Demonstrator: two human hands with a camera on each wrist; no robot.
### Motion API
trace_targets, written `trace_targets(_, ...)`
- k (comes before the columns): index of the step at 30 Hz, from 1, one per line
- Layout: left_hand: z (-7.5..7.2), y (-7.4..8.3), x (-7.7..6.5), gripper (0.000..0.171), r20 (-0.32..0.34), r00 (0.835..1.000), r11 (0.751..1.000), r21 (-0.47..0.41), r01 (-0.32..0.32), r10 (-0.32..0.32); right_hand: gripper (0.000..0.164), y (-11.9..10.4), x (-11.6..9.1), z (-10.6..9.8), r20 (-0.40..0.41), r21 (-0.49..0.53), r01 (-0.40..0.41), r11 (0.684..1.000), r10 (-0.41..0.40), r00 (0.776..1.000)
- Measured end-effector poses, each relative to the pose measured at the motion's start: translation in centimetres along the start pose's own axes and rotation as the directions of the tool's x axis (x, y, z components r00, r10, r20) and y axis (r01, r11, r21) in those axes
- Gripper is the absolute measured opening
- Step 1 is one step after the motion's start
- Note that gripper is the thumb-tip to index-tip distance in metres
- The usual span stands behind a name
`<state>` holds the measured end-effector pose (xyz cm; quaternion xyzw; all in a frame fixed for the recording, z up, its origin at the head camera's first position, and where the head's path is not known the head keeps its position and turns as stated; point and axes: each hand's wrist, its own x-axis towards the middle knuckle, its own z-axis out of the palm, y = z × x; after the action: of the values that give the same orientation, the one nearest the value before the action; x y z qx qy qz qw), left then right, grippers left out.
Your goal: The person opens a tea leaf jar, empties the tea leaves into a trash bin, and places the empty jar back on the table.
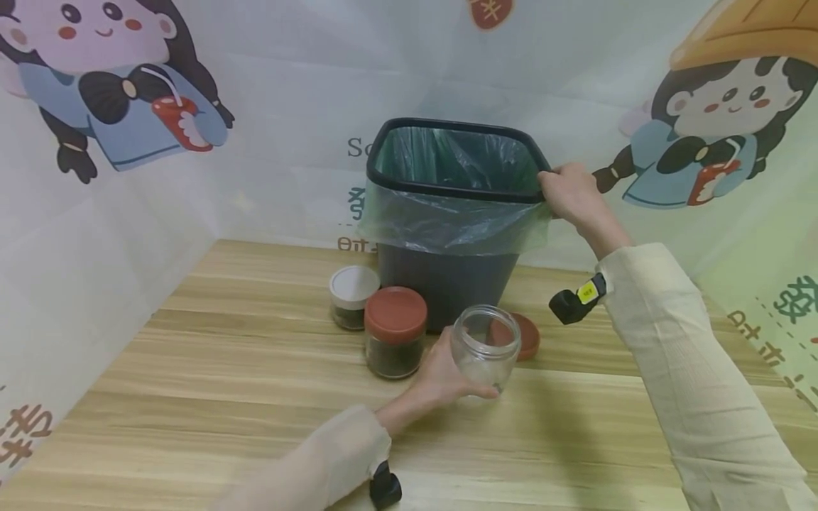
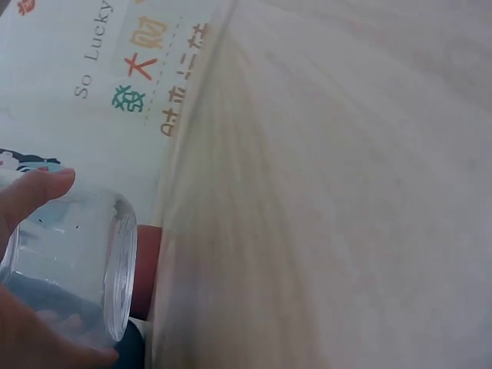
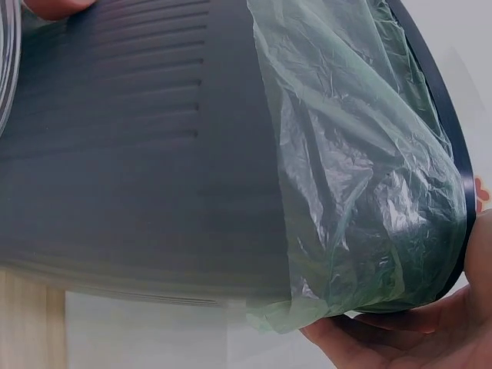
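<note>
My left hand (image 1: 444, 372) grips a clear, lidless jar (image 1: 486, 358), its open mouth facing up in the head view. In the left wrist view the thumb and fingers wrap around the jar (image 2: 73, 261). My right hand (image 1: 571, 195) grips the right end of the black rim of a dark grey trash can (image 1: 454, 284). A thin green bag lines the can (image 1: 447, 220) and folds over its rim. The right wrist view shows the fingers (image 3: 369, 342) curled under the rim at the bag's edge. A red-brown lid (image 1: 527, 337) lies behind the jar on the table.
Left of the can stand a jar with a red-brown lid (image 1: 396, 333) and a smaller jar with a white lid (image 1: 353, 294), both with dark contents. They stand on a wood-grain table (image 1: 224, 369). A printed cloth (image 1: 287, 92) hangs behind and at the sides.
</note>
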<state>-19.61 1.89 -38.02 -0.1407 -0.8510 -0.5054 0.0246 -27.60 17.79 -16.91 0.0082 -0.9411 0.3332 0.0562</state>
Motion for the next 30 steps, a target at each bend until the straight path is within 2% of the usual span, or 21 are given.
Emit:
trace_targets(3, 0.6, -0.3, 0.2, 0.094, -0.026, 1.0, 1.0, 0.03, 0.002, -0.001, 0.032, 0.1, 0.1, 0.0, -0.002, 0.0, -0.001, 1.0, 0.001, 1.0)
trace_targets(8, 1.2, -0.3, 0.7, 0.094, -0.084, 0.995, 0.995, 0.079, 0.067, -0.06, 0.032, 0.1, 0.2, 0.1, 0.004, 0.009, -0.007, 1.0, 0.007, 1.0)
trace_targets(11, 1.2, -0.2, 0.9, 0.092, -0.104, 0.992, 0.993, 0.083, 0.08, -0.072, 0.032, 0.1, 0.2, 0.1, 0.002, 0.005, -0.007, 1.0, 0.007, 1.0)
trace_targets(18, 1.3, -0.4, 1.4, 0.088, -0.127, 0.99, 0.994, 0.082, 0.07, -0.06, 0.033, 0.2, 0.2, 0.1, -0.004, -0.001, -0.007, 1.0, 0.007, 1.0)
trace_targets(30, 1.6, -0.5, 1.5, 0.092, -0.159, 0.982, 0.982, 0.142, 0.127, -0.105, 0.032, 0.1, 0.1, 0.0, -0.01, -0.008, -0.004, 1.0, 0.004, 1.0)
